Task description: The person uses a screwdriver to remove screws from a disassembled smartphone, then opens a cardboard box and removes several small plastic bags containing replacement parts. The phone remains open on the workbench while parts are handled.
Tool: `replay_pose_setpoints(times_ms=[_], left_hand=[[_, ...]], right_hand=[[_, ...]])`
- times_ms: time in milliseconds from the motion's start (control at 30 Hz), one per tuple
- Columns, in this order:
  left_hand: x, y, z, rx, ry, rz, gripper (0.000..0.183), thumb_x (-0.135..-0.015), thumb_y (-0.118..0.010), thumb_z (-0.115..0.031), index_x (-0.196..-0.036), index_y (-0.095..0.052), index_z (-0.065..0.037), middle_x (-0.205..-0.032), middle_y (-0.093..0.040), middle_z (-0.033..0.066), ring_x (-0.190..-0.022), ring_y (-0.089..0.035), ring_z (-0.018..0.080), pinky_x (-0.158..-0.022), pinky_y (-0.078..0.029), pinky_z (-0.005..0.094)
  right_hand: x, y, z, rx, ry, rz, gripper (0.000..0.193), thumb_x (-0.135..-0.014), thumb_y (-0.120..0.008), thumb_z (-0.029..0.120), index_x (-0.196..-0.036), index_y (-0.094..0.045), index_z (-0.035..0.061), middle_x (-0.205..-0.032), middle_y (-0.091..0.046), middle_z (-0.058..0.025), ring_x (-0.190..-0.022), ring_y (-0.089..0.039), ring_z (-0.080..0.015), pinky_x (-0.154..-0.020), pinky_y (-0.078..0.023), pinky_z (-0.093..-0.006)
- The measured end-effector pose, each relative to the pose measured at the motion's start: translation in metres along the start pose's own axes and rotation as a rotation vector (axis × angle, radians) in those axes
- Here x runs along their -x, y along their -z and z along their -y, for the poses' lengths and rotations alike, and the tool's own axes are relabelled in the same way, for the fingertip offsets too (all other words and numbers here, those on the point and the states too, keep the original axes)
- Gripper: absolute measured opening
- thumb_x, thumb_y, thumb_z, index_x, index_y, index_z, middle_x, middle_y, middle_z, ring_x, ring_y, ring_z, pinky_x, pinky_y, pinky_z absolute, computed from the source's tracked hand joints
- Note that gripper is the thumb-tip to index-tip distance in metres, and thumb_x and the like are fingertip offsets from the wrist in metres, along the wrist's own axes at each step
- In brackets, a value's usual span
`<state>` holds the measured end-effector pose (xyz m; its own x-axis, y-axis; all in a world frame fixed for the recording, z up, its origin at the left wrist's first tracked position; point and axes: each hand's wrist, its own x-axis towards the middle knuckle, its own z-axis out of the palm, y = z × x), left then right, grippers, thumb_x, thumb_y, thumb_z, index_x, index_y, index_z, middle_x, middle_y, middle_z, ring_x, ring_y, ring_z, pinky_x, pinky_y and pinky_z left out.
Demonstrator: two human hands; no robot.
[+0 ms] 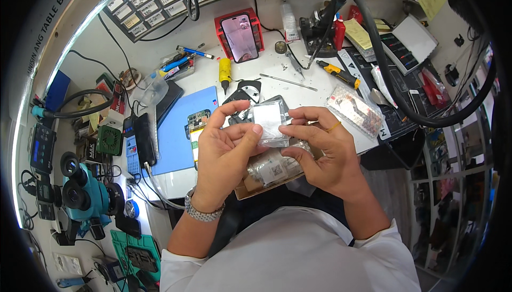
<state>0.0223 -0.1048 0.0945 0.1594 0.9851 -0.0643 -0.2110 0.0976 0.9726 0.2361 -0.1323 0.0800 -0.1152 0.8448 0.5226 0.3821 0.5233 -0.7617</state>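
Between my two hands is a small see-through plastic bag (268, 120) with a white label, raised above an open cardboard box (246, 189). My left hand (224, 145) pinches its left edge, thumb in front. On the other side, my right hand (320, 145) grips the bag's right edge with curled fingers. Inside the box lie more plastic packets (272, 167), one with a square printed code. What the held bag contains cannot be made out. Just behind it, partly hidden, are dark flat parts (248, 90) on the white table.
A blue mat (178, 116) with an opened phone (199, 119) lies left. Behind stand a yellow bottle (225, 71) and a phone (240, 37) on a red holder. A bubble-wrapped part (354, 111) and yellow-black screwdriver (341, 73) lie right. A thick black hose (384, 73) arches overhead; a teal microscope (88, 196) stands left.
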Motion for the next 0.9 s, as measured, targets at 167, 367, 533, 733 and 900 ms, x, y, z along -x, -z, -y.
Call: replay_pose_setpoints(times_ms=[167,367,533,733,900], left_hand=[[0.004,-0.008,-0.007,0.055,0.046,-0.012,0.046,-0.111,-0.068,-0.014,-0.150,-0.051,0.002,-0.104,-0.081,0.0160,-0.089,-0.081,0.0201,-0.080,-0.069,0.0327],[0.006,0.003,-0.004,-0.144,-0.019,-0.030,0.035,-0.115,-0.064,-0.027,-0.133,-0.068,0.003,-0.091,-0.078,0.0125,-0.067,-0.074,0.0151,-0.060,-0.059,0.0258],[0.007,-0.003,-0.001,-0.305,-0.137,-0.044,0.029,-0.114,-0.066,-0.022,-0.125,-0.073,0.003,-0.088,-0.074,0.0087,-0.066,-0.069,0.0111,-0.059,-0.055,0.0241],[0.025,0.037,0.015,-0.412,-0.234,-0.186,0.024,-0.112,-0.068,-0.015,-0.126,-0.072,0.004,-0.090,-0.074,0.0088,-0.068,-0.069,0.0112,-0.060,-0.056,0.0239],[0.030,0.055,0.014,-0.426,-0.274,-0.103,0.022,-0.111,-0.067,-0.009,-0.128,-0.070,0.006,-0.090,-0.076,0.0106,-0.069,-0.071,0.0136,-0.065,-0.058,0.0269]], right_hand=[[0.001,-0.005,-0.013,-0.096,-0.003,-0.071,0.022,-0.095,-0.084,0.000,-0.116,-0.079,-0.0005,-0.116,-0.075,-0.0141,-0.103,-0.073,-0.0191,-0.084,-0.061,-0.0309],[-0.002,0.003,-0.013,-0.550,-0.488,-0.193,0.023,-0.109,-0.076,0.017,-0.108,-0.074,-0.0064,-0.091,-0.075,-0.0053,-0.077,-0.065,-0.0046,-0.071,-0.052,-0.0205],[0.024,0.035,-0.024,-0.550,-0.454,-0.327,0.021,-0.110,-0.073,0.016,-0.107,-0.073,-0.0046,-0.091,-0.075,-0.0048,-0.077,-0.064,-0.0051,-0.073,-0.052,-0.0219],[0.097,0.090,-0.059,-0.330,-0.405,-0.750,0.012,-0.106,-0.076,0.004,-0.113,-0.071,-0.0034,-0.097,-0.075,-0.0032,-0.083,-0.066,-0.0047,-0.077,-0.054,-0.0203],[0.176,0.196,-0.159,-0.112,-0.291,-1.384,0.035,-0.103,-0.075,-0.001,-0.137,-0.070,-0.0047,-0.115,-0.075,-0.0068,-0.094,-0.070,-0.0098,-0.083,-0.055,-0.0242]])
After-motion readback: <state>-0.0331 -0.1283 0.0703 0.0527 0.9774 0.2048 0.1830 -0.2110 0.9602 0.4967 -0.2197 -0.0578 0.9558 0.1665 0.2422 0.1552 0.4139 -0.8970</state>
